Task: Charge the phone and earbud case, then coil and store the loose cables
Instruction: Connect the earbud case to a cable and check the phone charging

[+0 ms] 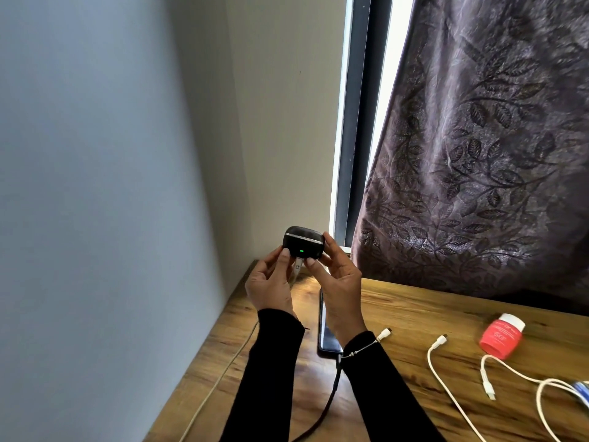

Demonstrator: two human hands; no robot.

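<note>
Black and glossy, the earbud case (302,246) sits raised above the wooden desk (414,314), pinched between the fingertips of the left hand (269,288) and right hand (338,288), its green light facing the thumbs. Below the thumbs, a pale cable plug (298,266) enters its underside. Setting it down carelessly could tug that plug loose, stopping the charge. Beneath the right wrist lies the phone (325,333), cabled.

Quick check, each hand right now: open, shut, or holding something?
Left hand: grips the earbud case by its left side, fingertips near the plugged cable.
Right hand: grips the same case by its right side.
</note>
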